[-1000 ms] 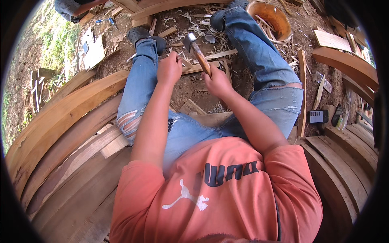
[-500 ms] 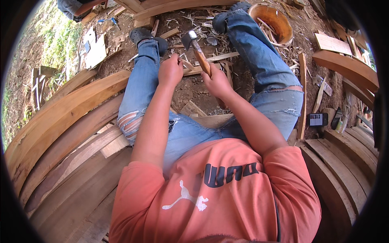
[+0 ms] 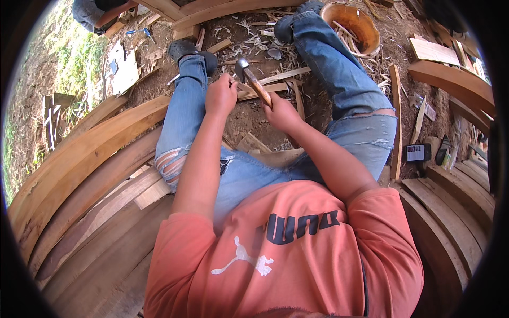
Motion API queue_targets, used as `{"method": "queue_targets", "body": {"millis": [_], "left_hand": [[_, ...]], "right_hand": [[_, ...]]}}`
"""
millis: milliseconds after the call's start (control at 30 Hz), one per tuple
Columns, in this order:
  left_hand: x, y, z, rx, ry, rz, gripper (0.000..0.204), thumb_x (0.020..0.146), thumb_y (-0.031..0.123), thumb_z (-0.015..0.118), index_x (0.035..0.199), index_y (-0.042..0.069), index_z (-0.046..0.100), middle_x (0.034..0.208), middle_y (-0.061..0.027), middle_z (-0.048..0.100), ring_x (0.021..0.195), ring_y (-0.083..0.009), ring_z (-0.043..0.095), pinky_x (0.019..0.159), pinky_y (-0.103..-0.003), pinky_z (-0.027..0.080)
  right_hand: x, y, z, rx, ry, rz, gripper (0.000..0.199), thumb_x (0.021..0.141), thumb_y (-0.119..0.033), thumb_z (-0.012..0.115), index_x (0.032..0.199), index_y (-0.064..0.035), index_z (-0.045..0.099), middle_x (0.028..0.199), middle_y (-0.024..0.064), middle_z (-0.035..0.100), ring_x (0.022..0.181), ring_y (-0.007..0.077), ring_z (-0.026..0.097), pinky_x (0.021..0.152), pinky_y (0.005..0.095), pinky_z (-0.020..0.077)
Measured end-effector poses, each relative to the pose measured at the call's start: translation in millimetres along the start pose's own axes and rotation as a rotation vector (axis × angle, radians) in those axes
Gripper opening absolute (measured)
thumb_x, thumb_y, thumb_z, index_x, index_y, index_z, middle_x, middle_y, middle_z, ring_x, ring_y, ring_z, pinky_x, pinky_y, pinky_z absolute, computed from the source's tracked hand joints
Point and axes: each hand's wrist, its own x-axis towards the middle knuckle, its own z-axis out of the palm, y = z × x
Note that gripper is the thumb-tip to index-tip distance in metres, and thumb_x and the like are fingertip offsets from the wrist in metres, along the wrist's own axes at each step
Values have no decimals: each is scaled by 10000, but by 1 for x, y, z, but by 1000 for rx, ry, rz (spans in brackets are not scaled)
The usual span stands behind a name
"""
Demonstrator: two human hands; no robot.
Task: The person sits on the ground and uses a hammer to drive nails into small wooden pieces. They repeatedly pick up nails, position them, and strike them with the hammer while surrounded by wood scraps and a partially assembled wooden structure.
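My right hand [image 3: 282, 113] is wrapped round the wooden handle of a hammer [image 3: 257, 86]. The hammer slants up and to the left, its metal head close beside my left hand. Between my shins, my left hand [image 3: 221, 96] is closed, fingers pinched together at the far end. A short pale strip of wood [image 3: 244, 88] pokes out from its fingers, just below the hammer head. How much of the strip lies inside the fingers is hidden.
Wood shavings and offcuts [image 3: 275, 87] litter the dirt between my legs. A yellowish bucket [image 3: 360, 26] stands beyond my right foot. Curved beams [image 3: 90, 143] lie at the left, planks [image 3: 440, 222] at the right. A phone [image 3: 417, 152] rests by my right knee. Another person [image 3: 90, 13] is at the far left.
The hammer has come down a little and to the left, its head now nearer my left hand. My left hand keeps its pinch and has barely moved.
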Motion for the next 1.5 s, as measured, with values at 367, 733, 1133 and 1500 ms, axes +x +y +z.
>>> {"method": "queue_targets", "body": {"millis": [367,733,1133,1500], "left_hand": [[-2,0,-2,-14,-15,-28,180,982,189,777,1035,50,676,908,-228,775,882,-467,748,762,-567,576],[1,-4,0,19,8,-26,171,977,177,783,1017,52,674,893,-204,776,864,-449,748,743,-556,573],[2,-5,-2,8,19,-8,171,973,169,781,1012,38,678,900,-203,776,865,-439,754,739,-536,578],[4,-8,-3,-40,-3,-56,163,973,163,778,1014,38,682,914,-203,784,882,-439,758,747,-534,583]], "right_hand": [[-10,-12,-5,-117,-36,40,336,1045,-244,641,1283,-11,593,1074,300,748,1046,505,719,928,597,548],[-11,-15,-2,-127,-17,40,317,1028,-241,650,1240,-9,613,1050,300,749,1033,502,722,912,608,554],[-6,-10,1,-84,-17,15,322,1045,-249,654,1259,-12,611,1078,304,745,1047,502,715,920,602,551],[0,1,5,-110,-7,28,330,1017,-245,670,1239,-10,603,1068,300,746,1024,503,722,918,599,560]]}}
